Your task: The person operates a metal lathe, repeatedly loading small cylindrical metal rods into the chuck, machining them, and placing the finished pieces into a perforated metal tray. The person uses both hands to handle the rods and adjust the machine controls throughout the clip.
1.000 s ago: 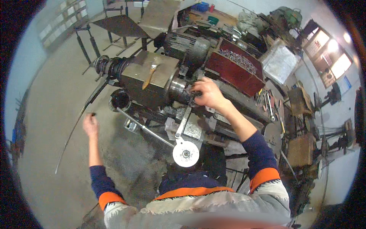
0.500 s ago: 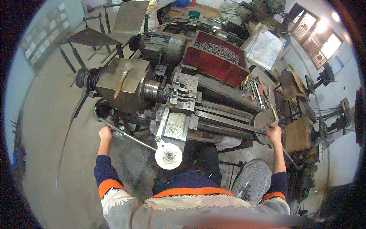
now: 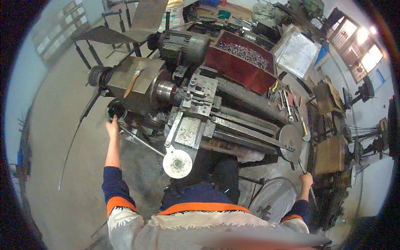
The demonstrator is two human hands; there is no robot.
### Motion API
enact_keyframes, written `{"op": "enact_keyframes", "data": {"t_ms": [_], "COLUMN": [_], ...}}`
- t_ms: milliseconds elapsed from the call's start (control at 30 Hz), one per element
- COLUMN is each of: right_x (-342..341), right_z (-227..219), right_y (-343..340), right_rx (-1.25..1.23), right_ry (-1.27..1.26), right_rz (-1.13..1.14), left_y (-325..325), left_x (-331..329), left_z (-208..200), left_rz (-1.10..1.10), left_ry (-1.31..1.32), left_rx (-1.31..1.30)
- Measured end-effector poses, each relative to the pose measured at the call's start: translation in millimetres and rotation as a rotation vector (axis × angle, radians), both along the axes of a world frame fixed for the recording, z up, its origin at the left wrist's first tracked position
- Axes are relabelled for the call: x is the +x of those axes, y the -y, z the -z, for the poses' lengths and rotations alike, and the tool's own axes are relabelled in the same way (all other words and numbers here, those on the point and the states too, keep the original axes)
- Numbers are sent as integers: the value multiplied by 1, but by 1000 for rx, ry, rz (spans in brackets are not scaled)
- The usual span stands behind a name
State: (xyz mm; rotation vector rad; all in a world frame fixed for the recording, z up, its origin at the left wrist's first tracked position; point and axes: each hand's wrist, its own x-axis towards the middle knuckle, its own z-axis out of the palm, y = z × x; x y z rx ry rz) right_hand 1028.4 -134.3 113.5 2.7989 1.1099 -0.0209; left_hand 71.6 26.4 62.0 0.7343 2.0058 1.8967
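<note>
A small metal-turning lathe stands before me, its shiny chuck (image 3: 166, 89) beside the tool post (image 3: 200, 95). My left hand (image 3: 112, 126) reaches to the dark round cup (image 3: 114, 109) below the headstock (image 3: 135, 79); its fingertips are hidden at the cup's rim. Near that hand, a long steel lever (image 3: 143, 143) slants down to a white round disc (image 3: 177, 163). At the right, my right hand (image 3: 306, 179) is closed round the end of a handle (image 3: 302, 166) below a grey metal disc (image 3: 290, 141) at the end of the bed.
A red bin (image 3: 233, 71) of small metal parts sits behind the bed. A wood-handled brush (image 3: 132, 85) lies on the headstock. Spanners (image 3: 288, 104) lie at the right. A round perforated stool seat (image 3: 275, 198) stands by my right arm. A thin rod (image 3: 73, 141) juts out at the left.
My left hand has moved up from beside the lever's end to the dark cup. My right hand has dropped from the disc's edge to the handle below it, and the disc has turned.
</note>
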Motion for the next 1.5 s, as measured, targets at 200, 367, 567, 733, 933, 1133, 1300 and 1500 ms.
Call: {"op": "enact_keyframes", "data": {"t_ms": [200, 367, 567, 733, 933, 1133, 1300, 1500], "right_x": [-69, -99, -106, -105, -85, 8, 15, -34], "right_z": [2, 4, 0, 4, 14, -4, -5, 21], "right_y": [44, 46, 47, 49, 51, 1, -3, 46], "right_rx": [128, 177, 180, 200, 244, 87, 70, 104], "right_ry": [3, 17, 46, 54, 133, 163, 98, 137], "right_rz": [135, 127, 119, 130, -20, -18, 80, 139], "left_y": [-16, -14, -12, -9, -9, 3, 89, 181], "left_x": [54, 54, 60, 76, 28, 3, -1, -5], "left_z": [-21, -26, -38, -53, -23, -28, -16, 11], "left_rz": [-104, -101, -106, -144, -45, -6, -60, -338], "left_ry": [139, 135, 174, 130, 142, -224, -26, 134], "left_rx": [-65, -11, -56, -105, -180, -460, -268, -161]}}
